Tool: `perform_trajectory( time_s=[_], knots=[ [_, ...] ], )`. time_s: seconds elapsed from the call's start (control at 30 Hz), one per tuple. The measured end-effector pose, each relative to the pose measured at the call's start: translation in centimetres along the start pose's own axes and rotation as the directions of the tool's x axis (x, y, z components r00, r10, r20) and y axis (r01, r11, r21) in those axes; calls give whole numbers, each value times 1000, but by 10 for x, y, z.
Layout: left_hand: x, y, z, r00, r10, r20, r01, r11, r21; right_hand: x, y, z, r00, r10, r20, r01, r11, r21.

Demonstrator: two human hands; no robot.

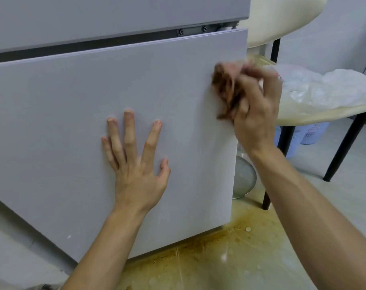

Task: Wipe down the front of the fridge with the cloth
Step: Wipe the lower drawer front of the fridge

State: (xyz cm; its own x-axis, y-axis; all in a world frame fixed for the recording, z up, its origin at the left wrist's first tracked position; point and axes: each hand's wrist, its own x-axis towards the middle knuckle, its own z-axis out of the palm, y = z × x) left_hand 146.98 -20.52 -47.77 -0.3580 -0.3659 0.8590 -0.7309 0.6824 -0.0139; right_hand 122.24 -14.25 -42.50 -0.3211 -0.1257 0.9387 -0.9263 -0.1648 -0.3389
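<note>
The white lower door of the fridge (73, 122) fills the left and middle of the head view. My left hand (136, 162) presses flat on it with fingers spread. My right hand (255, 109) grips a crumpled brown cloth (225, 86) and holds it against the door's right edge, near the top. The hand and cloth are blurred by motion. Above the door runs a dark gap, then the upper door (94, 15) with a metal hinge plate (195, 30).
To the right stands a cream chair (303, 110) on black legs, with a white plastic bag (328, 86) on its seat. A blue basket (307, 132) sits under it. A round metal strainer (243, 176) leans beside the fridge. The floor below (219, 254) is stained yellow-brown.
</note>
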Motion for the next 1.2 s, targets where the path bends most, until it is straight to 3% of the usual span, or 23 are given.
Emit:
perform_trajectory(
  time_s=[0.07, 0.17, 0.27, 0.37, 0.53, 0.63, 0.7, 0.77, 0.8, 0.87, 0.9, 0.97, 1.1, 1.2],
  knots=[
    [-1, 0, 0, 1000, 1, -2, -1, 1000, 11, 8, -9, 9, 998, 41, -39, -37, 994, 101],
    [-1, -2, -1, 1000, 11, 6, -11, 1000, 20, -55, -8, 16, 982, 187, 24, -188, 974, 130],
    [-1, -4, -3, 999, 17, 31, -18, 1000, 18, -159, 11, 9, 934, 301, 194, -296, 954, -54],
    [-5, -12, -6, 997, 57, 50, -57, 998, 4, -229, 12, 2, 839, 307, 450, -225, 947, -228],
    [-29, -30, -19, 990, 131, 61, -123, 985, -119, -225, -6, -2, 743, 346, 574, -380, 923, -63],
    [-53, -35, -28, 961, 240, 137, -201, 947, -249, -201, -26, -7, 748, 296, 594, -433, 896, 99],
    [-64, -32, -39, 928, 201, 314, -83, 932, -352, -180, -49, -7, 757, 287, 586, -481, 853, 203],
    [-68, -26, -54, 787, 58, 614, 223, 901, -372, -160, -75, -6, 762, 257, 595, -500, 816, 288],
    [-69, -23, -60, 695, 5, 719, 395, 833, -387, -151, -88, -5, 748, 239, 620, -519, 793, 320],
    [-69, -20, -69, 591, -60, 804, 686, 561, -463, -135, -109, -5, 676, 220, 704, -609, 705, 364],
    [-68, -22, -74, 580, -107, 808, 747, 465, -475, -129, -118, -5, 628, 210, 749, -660, 653, 370],
    [-64, -27, -83, 549, -207, 810, 811, 365, -457, -115, -127, -5, 578, 204, 790, -696, 629, 346],
    [-61, -52, -101, 467, -231, 854, 875, 264, -407, -82, -122, -5, 520, 281, 807, -772, 559, 303],
    [-56, -63, -115, 422, -192, 886, 896, 240, -375, -63, -117, -7, 531, 231, 816, -680, 691, 246]
  ],
)
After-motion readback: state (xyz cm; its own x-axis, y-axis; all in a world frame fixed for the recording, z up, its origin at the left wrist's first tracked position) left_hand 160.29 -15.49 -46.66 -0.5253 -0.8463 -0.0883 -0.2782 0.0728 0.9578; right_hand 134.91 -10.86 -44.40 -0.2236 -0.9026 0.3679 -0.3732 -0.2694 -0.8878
